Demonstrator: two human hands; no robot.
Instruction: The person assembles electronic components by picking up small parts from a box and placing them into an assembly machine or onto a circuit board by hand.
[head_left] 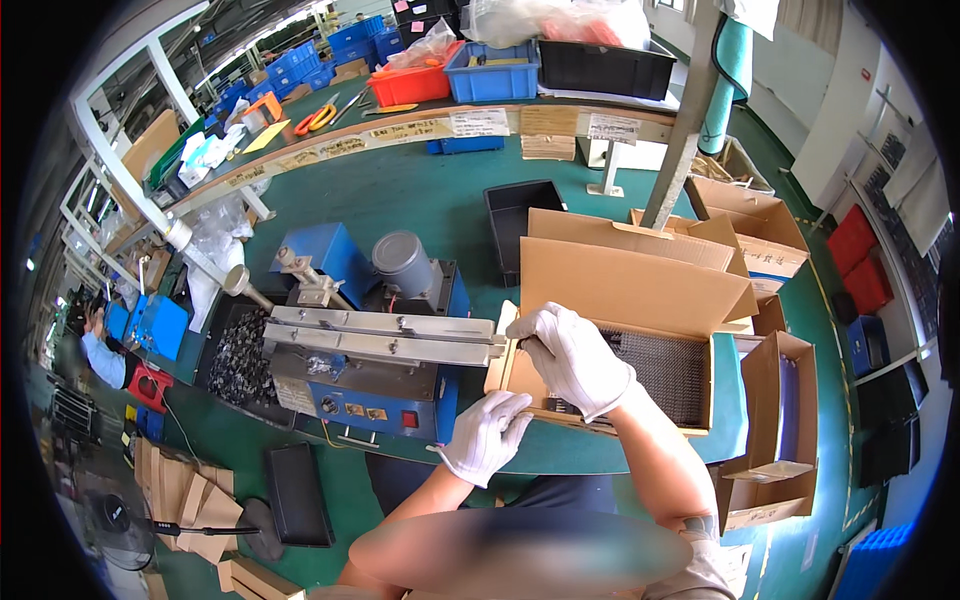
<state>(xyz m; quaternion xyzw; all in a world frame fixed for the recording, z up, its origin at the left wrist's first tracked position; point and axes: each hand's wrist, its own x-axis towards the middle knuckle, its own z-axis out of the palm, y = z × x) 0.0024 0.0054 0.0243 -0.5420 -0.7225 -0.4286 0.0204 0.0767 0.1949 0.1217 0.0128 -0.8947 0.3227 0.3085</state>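
Note:
White gloves cover both of my hands. My right hand [578,360] is over the left part of an open cardboard box [709,385], its fingers pinched together beside the end of the metal rails [390,334]. What it pinches, if anything, is hidden. Rows of small dark parts [660,375] fill the right part of the box. My left hand [487,437] is lower and to the left, at the box's near left corner, with fingers curled together; I cannot make out anything in them. The rails run level across a blue machine [385,400] with a red switch.
A dark tray of loose black pieces [240,360] adjoins the machine's left side. Behind stands a black bin [522,215], and a slanted metal post [685,125] rises beyond the box. More cardboard boxes [775,410] stand at the right. A shelf [400,128] with bins crosses the back.

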